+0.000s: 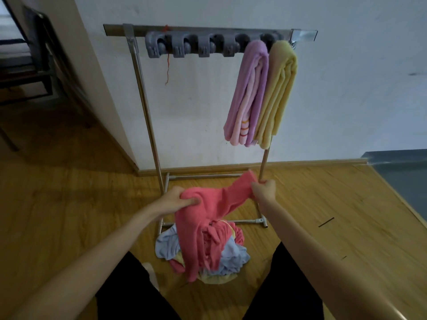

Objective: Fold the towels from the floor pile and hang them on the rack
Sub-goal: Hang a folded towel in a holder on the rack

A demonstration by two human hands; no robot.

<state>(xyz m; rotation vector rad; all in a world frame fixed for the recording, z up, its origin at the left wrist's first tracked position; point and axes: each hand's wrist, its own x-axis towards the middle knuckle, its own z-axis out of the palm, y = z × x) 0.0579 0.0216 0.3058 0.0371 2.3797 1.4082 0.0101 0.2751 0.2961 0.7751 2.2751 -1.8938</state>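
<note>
Here, 2 hands, left hand [176,199] and right hand [264,189], gripping pink towel [208,218] above floor pile [231,257], before rack [147,112].

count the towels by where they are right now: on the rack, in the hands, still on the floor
On the rack: 2, a purple towel and a yellow towel
In the left hand and right hand: 1, a pink towel
Floor pile: tangled, cannot count
Total countable: 3
</note>
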